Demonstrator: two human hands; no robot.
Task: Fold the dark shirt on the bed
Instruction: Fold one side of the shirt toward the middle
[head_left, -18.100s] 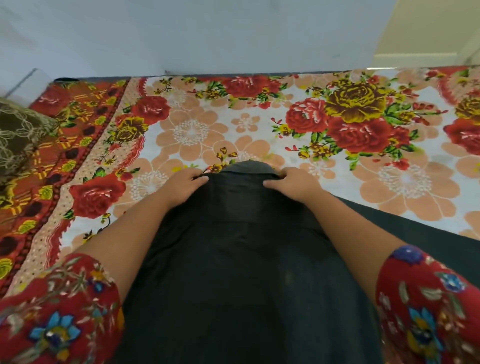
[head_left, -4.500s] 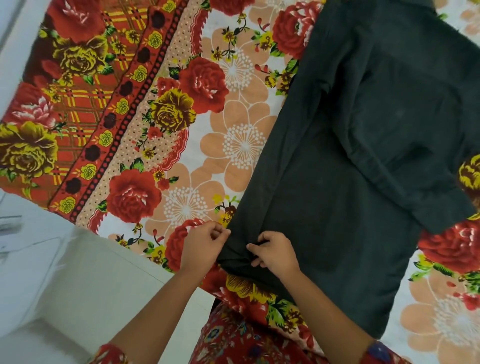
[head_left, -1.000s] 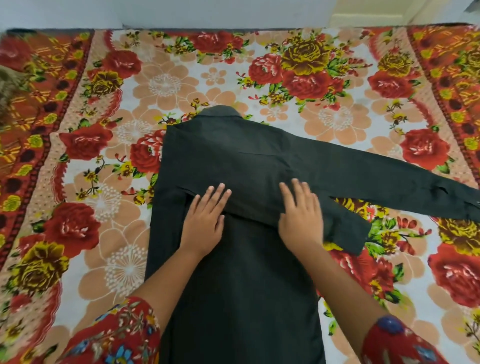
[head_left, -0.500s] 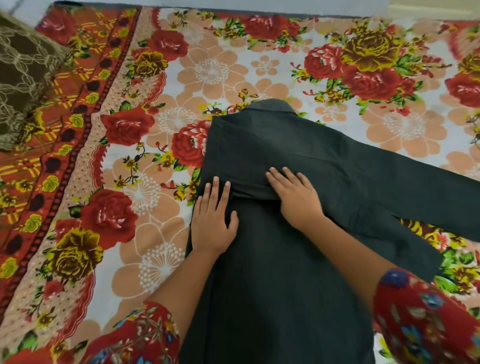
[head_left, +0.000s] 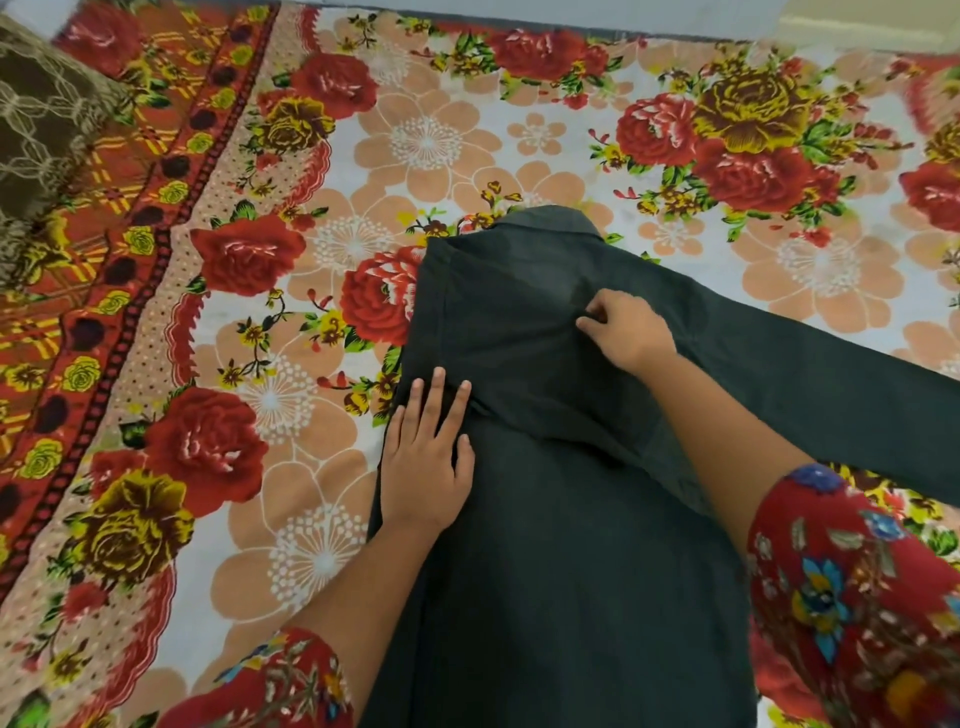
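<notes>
The shirt (head_left: 545, 571) lies mid-frame on the flowered sheet (head_left: 467, 130), left hand (head_left: 426, 462) flat and open, pinning its folded edge while the right hand (head_left: 628, 332) pinches cloth below the collar (head_left: 545, 223) (probably to pull out a wrinkle).

A: Where is room to be found?
B: Bare bed (head_left: 467, 130) is seen beyond the dark shirt (head_left: 545, 571) and to its left.
A: Obstacles?
B: The far-left corner is taken by a brown cushion (head_left: 47, 130); the right is crossed by a sleeve (head_left: 831, 395).
</notes>
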